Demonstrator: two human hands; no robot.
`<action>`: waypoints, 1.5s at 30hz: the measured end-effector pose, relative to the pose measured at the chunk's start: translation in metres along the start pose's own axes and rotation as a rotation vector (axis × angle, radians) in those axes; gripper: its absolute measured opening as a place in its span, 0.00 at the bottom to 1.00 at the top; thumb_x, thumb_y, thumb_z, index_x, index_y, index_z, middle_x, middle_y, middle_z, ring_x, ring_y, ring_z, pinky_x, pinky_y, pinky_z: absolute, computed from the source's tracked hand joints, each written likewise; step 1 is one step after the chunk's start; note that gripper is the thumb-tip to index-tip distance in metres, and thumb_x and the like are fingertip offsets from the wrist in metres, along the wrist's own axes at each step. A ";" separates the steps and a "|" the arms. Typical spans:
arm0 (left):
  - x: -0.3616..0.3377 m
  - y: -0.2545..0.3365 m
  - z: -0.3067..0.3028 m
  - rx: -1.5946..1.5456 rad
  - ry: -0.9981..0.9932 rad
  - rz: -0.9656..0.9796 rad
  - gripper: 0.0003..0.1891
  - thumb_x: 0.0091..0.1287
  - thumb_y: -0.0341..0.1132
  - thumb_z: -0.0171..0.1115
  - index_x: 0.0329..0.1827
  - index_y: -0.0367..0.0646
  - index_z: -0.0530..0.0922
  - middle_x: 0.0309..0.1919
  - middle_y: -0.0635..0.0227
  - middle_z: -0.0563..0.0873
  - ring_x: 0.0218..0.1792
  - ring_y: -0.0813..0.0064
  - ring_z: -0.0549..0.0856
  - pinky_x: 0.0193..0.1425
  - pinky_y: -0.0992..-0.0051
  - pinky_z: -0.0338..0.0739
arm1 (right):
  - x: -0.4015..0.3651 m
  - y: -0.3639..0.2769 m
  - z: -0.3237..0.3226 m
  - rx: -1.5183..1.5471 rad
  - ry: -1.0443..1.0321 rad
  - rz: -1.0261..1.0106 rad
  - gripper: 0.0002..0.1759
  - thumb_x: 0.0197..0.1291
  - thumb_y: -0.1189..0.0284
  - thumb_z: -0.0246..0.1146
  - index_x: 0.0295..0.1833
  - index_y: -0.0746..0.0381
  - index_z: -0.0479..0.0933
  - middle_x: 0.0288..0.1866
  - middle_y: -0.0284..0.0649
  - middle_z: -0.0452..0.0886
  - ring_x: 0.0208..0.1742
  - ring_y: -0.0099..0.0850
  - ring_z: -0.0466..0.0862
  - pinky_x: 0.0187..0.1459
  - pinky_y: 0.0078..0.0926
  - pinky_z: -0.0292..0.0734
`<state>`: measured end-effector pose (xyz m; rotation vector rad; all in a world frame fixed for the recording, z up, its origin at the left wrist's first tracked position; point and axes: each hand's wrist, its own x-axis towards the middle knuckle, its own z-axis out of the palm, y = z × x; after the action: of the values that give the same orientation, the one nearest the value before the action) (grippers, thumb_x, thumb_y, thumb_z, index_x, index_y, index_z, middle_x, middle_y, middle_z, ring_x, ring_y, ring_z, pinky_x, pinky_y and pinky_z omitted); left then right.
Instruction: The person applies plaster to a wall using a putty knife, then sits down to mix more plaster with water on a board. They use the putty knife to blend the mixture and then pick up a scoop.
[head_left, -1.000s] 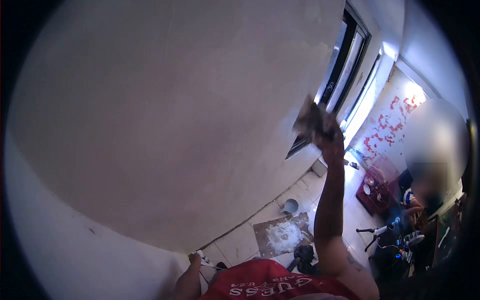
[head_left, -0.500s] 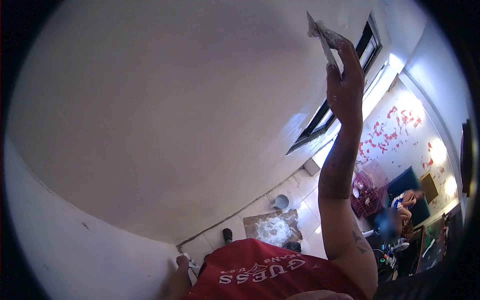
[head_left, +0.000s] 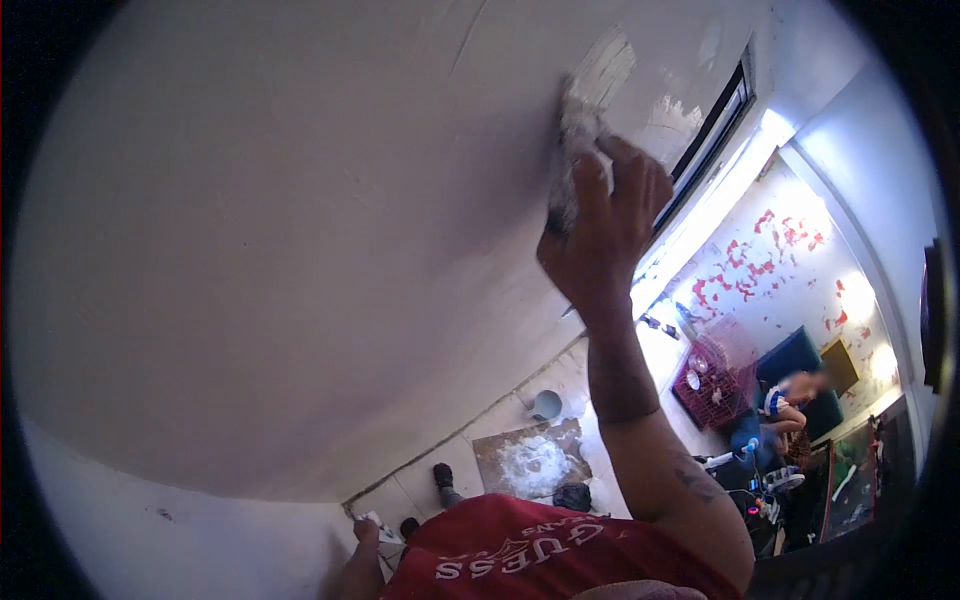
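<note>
Right hand: thumb and fingers pinching a flat blade, caked in white paste, raised in front of the chest. Its far edge looks to be against the wall, just beside a streaky white patch. A second patch sits nearer the window frame.

Left hand: low, near the wall corner, by a small white item. Can't tell if it's gripping it or how the fingers sit.

My read: paste being spread, mid-stroke. A stroke from here calls for a steady blade angle, even pressure and a firm pinch, as paste on the blade could make it slip.

Below, on the floor: board with white material on it, bucket just beside it, dark bundle at its near edge. Further off, pink crate and another person, seated.

Hard to make out: blade contact line, part of the blade behind the fingers, left-hand item. Red shirt cuts off the near floor; lens border crops the edges.
</note>
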<state>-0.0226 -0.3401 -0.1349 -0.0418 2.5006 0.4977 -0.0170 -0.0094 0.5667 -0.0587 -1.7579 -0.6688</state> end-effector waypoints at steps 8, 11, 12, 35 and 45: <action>-0.002 0.010 -0.018 0.326 0.053 0.359 0.15 0.63 0.37 0.46 0.39 0.39 0.81 0.40 0.54 0.82 0.42 0.59 0.82 0.46 0.64 0.77 | -0.048 -0.028 -0.015 0.185 -0.123 0.048 0.27 0.24 0.81 0.58 0.41 0.65 0.71 0.45 0.49 0.69 0.49 0.47 0.70 0.53 0.47 0.60; 0.002 0.007 -0.018 0.302 0.075 0.362 0.15 0.63 0.38 0.47 0.39 0.38 0.80 0.38 0.51 0.82 0.41 0.57 0.82 0.45 0.62 0.77 | -0.046 -0.015 -0.034 0.285 -0.163 0.026 0.25 0.36 0.85 0.53 0.48 0.66 0.72 0.52 0.50 0.72 0.54 0.47 0.70 0.56 0.45 0.60; 0.000 0.007 -0.024 0.237 0.075 0.301 0.15 0.63 0.38 0.48 0.38 0.37 0.80 0.38 0.51 0.82 0.41 0.57 0.82 0.45 0.62 0.77 | -0.047 -0.001 -0.035 0.254 -0.141 0.082 0.23 0.44 0.82 0.52 0.52 0.67 0.70 0.54 0.51 0.71 0.58 0.49 0.68 0.60 0.46 0.59; -0.014 -0.002 -0.021 0.322 0.077 0.313 0.15 0.63 0.37 0.48 0.33 0.37 0.81 0.35 0.51 0.83 0.38 0.56 0.83 0.42 0.62 0.78 | -0.059 -0.024 -0.042 0.323 -0.024 0.027 0.30 0.29 0.86 0.56 0.49 0.66 0.70 0.55 0.55 0.68 0.59 0.51 0.65 0.57 0.54 0.56; -0.033 -0.003 -0.005 0.315 0.123 0.391 0.17 0.64 0.39 0.47 0.35 0.34 0.80 0.38 0.50 0.83 0.41 0.55 0.82 0.44 0.61 0.78 | 0.027 0.010 0.005 0.034 0.068 -0.003 0.24 0.37 0.84 0.55 0.47 0.68 0.64 0.45 0.54 0.66 0.49 0.48 0.67 0.47 0.46 0.60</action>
<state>0.0022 -0.3478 -0.1140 0.5621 2.6871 0.2525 -0.0253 -0.0068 0.5942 -0.0103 -1.7040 -0.6354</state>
